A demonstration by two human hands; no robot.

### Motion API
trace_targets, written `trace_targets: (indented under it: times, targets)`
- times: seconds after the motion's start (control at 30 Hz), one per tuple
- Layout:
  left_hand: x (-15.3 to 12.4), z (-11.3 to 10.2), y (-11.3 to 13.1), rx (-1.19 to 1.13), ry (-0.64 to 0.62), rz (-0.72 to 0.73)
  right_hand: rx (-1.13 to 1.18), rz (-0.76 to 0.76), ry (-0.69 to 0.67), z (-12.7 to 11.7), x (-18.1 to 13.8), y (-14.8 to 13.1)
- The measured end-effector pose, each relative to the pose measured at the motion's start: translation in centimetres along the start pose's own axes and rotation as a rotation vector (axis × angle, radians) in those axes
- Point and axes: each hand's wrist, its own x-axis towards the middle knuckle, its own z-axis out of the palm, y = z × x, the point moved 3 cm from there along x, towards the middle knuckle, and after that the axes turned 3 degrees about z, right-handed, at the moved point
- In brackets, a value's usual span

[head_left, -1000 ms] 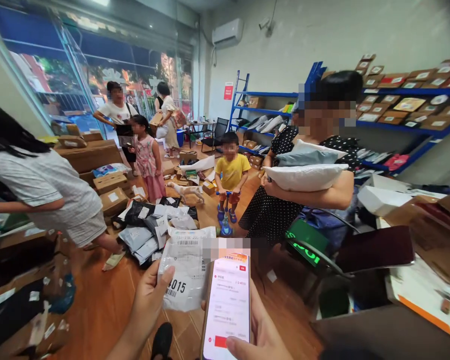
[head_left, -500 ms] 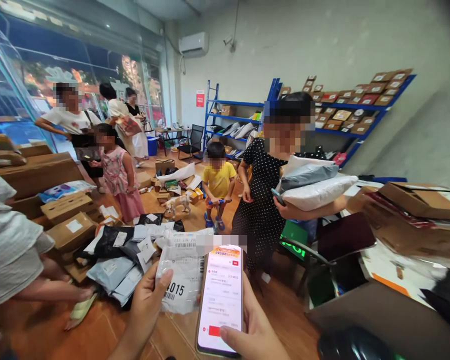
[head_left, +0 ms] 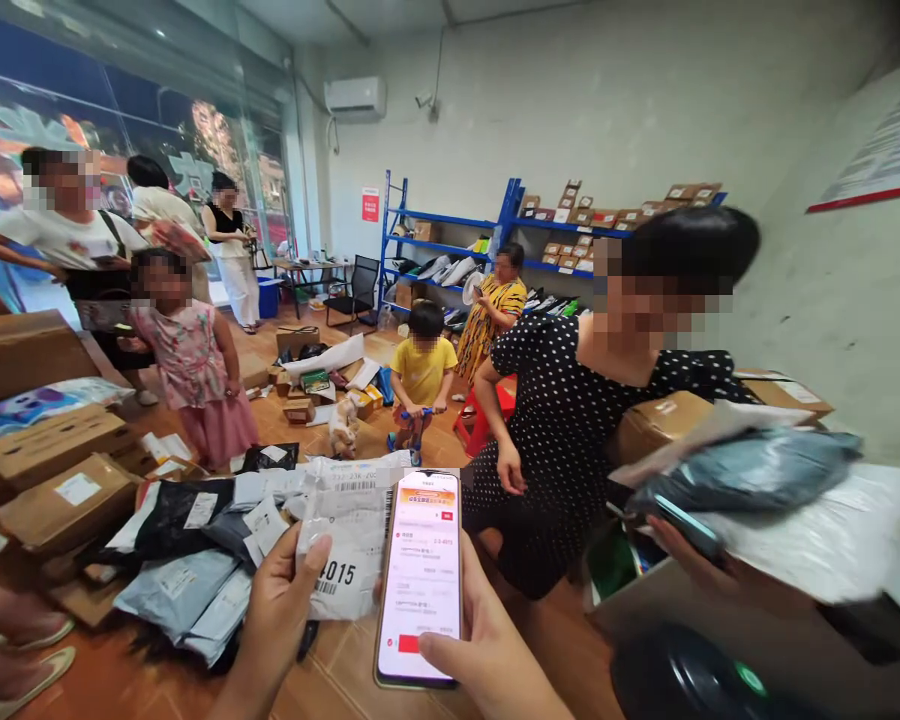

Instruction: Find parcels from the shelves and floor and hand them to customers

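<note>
Holding a white parcel bag (head_left: 349, 545) in your left hand (head_left: 281, 605), thumb clamped over its label by the "4015", fingers wrapped behind. Your right hand (head_left: 487, 655) grips a phone (head_left: 420, 578) upright just beside the bag, screen lit. Both sit low in front of you, above the pile of parcels (head_left: 195, 560) on the wooden floor (head_left: 345, 680). A person in a polka-dot dress (head_left: 570, 420) stands close on your right.
</note>
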Motion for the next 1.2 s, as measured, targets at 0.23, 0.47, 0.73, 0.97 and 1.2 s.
trace_targets:
  times: [0.23,0.47,0.73,0.97,1.2]
  targets:
    - [0.3,-0.5,0.3,-0.014,0.017,-0.021,0.011,0.001,0.009,0.6,0.4,0.2]
    - [0.5,-0.6,0.7,-0.041,0.019,-0.025,-0.031,0.008,0.002,0.4,0.6,0.8]
    - [0.7,-1.1,0.6,-0.011,-0.021,0.024,-0.066,0.003,0.072,0.2,0.8,1.9]
    - [0.5,-0.9,1.0,0.002,-0.034,0.03,-0.014,-0.004,0.078,0.8,0.7,1.7]
    - [0.7,-1.4,0.6,0.01,-0.046,0.034,-0.029,0.002,0.075,0.3,0.8,1.9]
